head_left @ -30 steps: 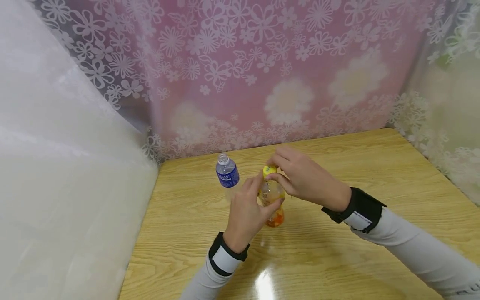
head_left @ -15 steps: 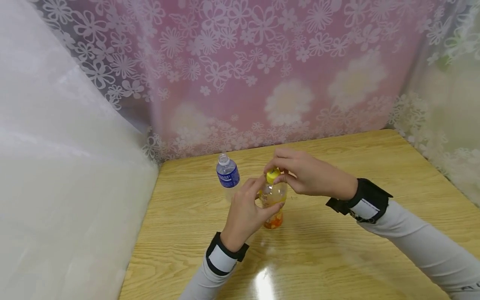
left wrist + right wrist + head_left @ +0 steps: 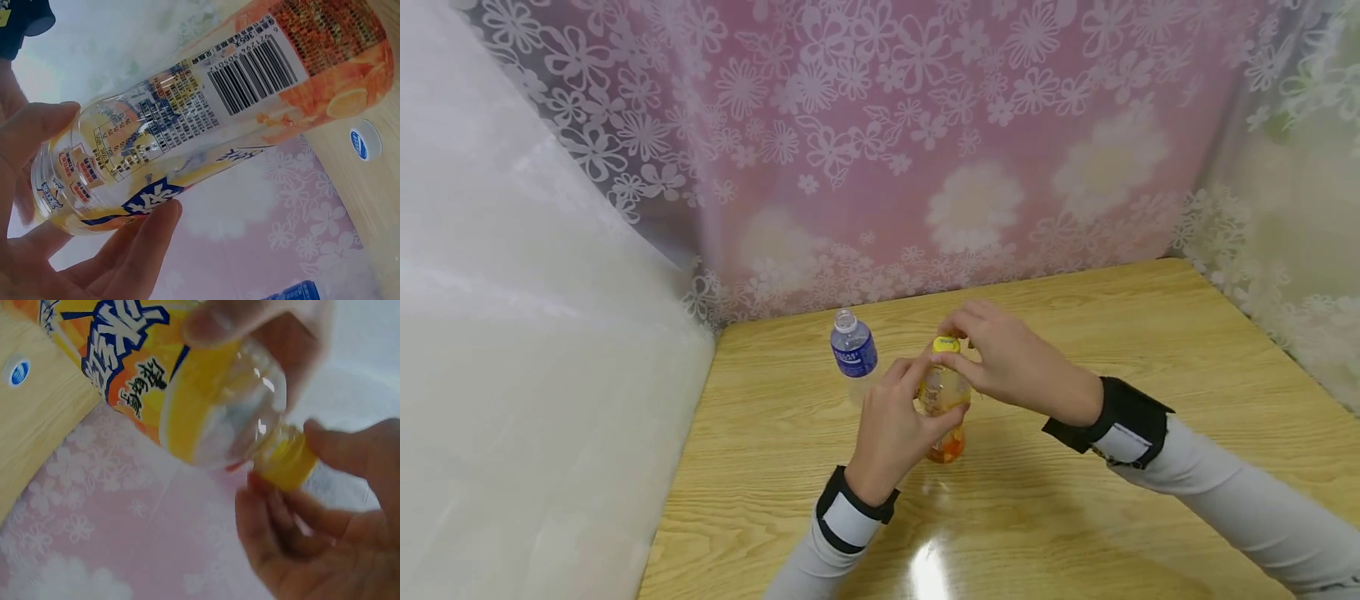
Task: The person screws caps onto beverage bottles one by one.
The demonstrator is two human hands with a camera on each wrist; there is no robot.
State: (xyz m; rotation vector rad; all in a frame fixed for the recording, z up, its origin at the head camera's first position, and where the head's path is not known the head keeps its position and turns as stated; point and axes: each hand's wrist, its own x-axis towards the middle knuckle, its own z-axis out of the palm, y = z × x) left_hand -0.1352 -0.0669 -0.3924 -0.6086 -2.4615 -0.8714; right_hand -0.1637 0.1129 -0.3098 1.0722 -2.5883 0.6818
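Observation:
A clear plastic drink bottle point(image 3: 946, 390) with a yellow and orange label stands in front of me in the head view. My left hand point(image 3: 891, 421) grips it around the body, thumb and fingers on opposite sides. At its neck, the right hand point(image 3: 1017, 360) pinches the yellow cap point(image 3: 287, 464) between thumb and fingers. The cap sits on the bottle's mouth in the right wrist view. In the left wrist view the label's barcode point(image 3: 253, 72) faces the camera, and the bottle's top is partly behind fingers.
Just left of the hands stands an uncapped bottle point(image 3: 854, 357) with a blue label. A white cap point(image 3: 365, 140) with a blue mark lies on the wooden table point(image 3: 760, 467). Flowered pink curtain point(image 3: 880, 167) hangs behind, white sheeting point(image 3: 550, 375) at the left.
My right hand has shifted and turned back and forth a little at the yellow cap, whose top has turned. The left hand keeps its hold; the bottle has tilted slightly.

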